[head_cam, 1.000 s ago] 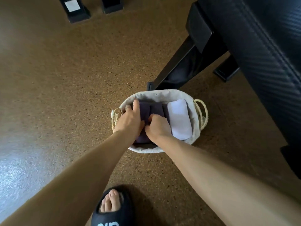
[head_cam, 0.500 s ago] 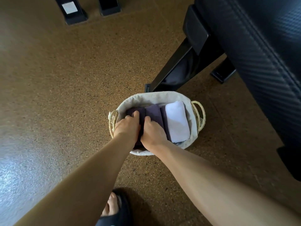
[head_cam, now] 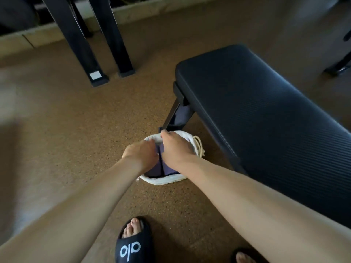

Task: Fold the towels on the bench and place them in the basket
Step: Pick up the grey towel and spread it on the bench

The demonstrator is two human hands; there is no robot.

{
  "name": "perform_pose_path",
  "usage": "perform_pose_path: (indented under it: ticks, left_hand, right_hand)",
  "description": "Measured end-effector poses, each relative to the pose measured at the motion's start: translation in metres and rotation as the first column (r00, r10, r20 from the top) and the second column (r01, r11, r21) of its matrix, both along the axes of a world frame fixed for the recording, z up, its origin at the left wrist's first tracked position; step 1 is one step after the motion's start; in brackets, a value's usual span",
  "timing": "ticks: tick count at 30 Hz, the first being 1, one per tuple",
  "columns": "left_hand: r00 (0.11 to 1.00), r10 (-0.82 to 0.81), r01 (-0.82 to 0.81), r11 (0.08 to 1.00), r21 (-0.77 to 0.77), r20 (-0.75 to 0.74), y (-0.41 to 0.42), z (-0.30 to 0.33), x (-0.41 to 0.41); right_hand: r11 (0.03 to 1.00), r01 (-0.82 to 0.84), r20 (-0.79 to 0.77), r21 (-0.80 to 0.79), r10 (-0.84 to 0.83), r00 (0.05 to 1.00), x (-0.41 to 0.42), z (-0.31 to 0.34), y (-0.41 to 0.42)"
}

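Reaching into the basket (head_cam: pixel 163 181), your hands (head_cam: pixel 141 154) (head_cam: pixel 175 149) cover the dark towels (head_cam: pixel 167 168), probably settling them. Fingers' state: cannot tell.

Basket (head_cam: pixel 163 180) mouth mostly covered by both hands. Tabletop (head_cam: pixel 256 118) edge and its leg (head_cam: pixel 171 114) crowd right and far sides. Open floor (head_cam: pixel 76 139) left and near side; slipper (head_cam: pixel 133 243) nearer.

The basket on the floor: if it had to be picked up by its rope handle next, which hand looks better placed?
Probably the right hand. It sits over the basket on the side toward the rope handle and the bench. The left hand is at the opposite side, over the dark towels.
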State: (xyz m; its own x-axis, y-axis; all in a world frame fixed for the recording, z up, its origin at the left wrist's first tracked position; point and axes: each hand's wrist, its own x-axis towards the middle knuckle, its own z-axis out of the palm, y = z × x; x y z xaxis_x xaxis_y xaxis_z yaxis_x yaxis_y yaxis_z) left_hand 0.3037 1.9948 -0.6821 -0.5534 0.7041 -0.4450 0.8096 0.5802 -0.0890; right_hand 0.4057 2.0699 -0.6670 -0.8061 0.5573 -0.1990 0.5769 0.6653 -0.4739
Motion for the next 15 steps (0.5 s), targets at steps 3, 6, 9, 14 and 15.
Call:
perform_pose_path:
  ticks: [3,6,9,14,15]
  left_hand:
    - [0.999,-0.013,0.009,0.994,0.109,0.034,-0.012,0.071,0.026]
    - [0.995,-0.05,0.03,0.975,0.22,0.087,-0.026,0.129,0.07]
    - [0.965,-0.166,0.091,0.936,0.341,0.201,-0.027,0.173,0.133]
    - [0.83,-0.483,0.32,0.822,0.47,0.28,-0.015,0.22,0.271]
    - [0.799,-0.519,0.343,0.808,0.479,0.303,-0.014,0.223,0.298]
  right_hand:
    - [1.0,-0.002,-0.128,0.017,0.004,0.992,0.047,0.065,-0.007]
    - [0.998,0.058,-0.21,0.035,-0.05,0.977,0.106,0.117,-0.016]
    - [0.982,0.181,-0.24,0.06,-0.162,0.957,0.175,0.15,-0.016]
    - [0.927,0.37,-0.148,0.059,-0.358,0.922,0.321,0.182,-0.003]
    - [0.914,0.399,-0.113,0.065,-0.391,0.913,0.351,0.186,0.0]
